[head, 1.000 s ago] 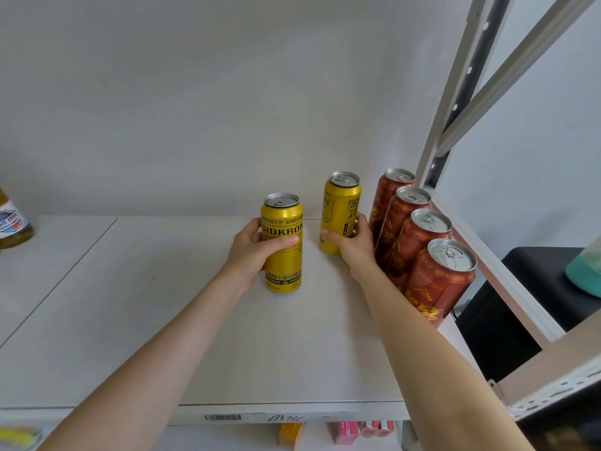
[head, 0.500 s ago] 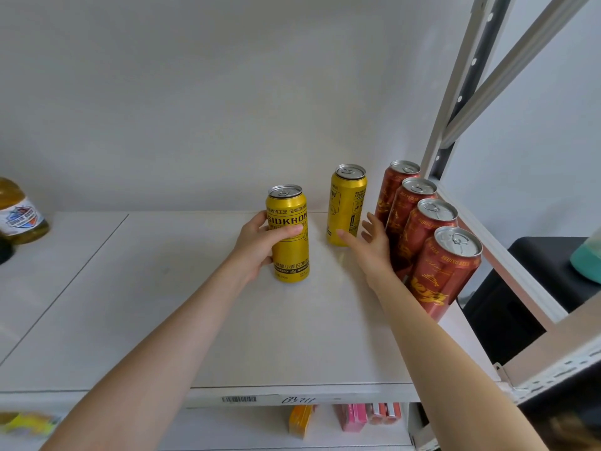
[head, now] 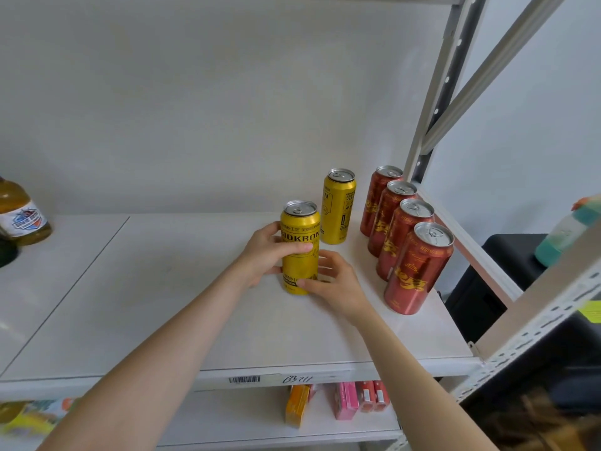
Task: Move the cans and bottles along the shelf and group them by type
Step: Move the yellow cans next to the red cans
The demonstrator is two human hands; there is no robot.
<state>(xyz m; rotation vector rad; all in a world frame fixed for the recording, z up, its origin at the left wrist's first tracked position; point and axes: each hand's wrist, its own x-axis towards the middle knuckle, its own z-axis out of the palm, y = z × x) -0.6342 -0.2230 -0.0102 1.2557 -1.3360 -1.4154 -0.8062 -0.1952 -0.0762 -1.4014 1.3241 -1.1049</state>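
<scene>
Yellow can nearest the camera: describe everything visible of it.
The near yellow can is tall, slim, metal-looking, with a silver lid, closed pull tab and black lettering. It stands upright on the white shelf, nearer than a second yellow can and apart from it. The left hand grips its middle, thumb across the front; the right hand holds its lower part.

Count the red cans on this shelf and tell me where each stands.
4, lined along the right edge of the shelf: back can, second can, third can, front can. None seems hidden.
</scene>
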